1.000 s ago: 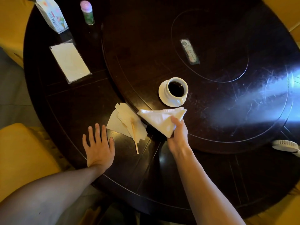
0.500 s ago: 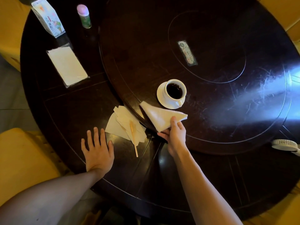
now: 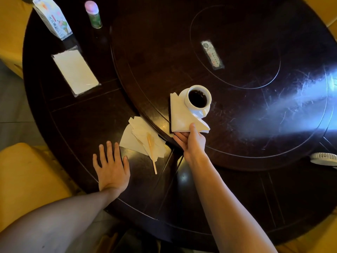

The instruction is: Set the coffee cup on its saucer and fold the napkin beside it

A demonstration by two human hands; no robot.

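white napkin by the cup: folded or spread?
Folded: the white paper napkin is a layered triangle, pinched by the right hand.

The white coffee cup (image 3: pixel 197 97), filled with dark coffee, stands upright on its white saucer (image 3: pixel 200 114), handle turned toward the near side. The folded napkin (image 3: pixel 182 117), a cream triangle with a straight left edge, lies against the saucer's near-left side and covers part of it, its near corner pinched in the right hand (image 3: pixel 191 141).
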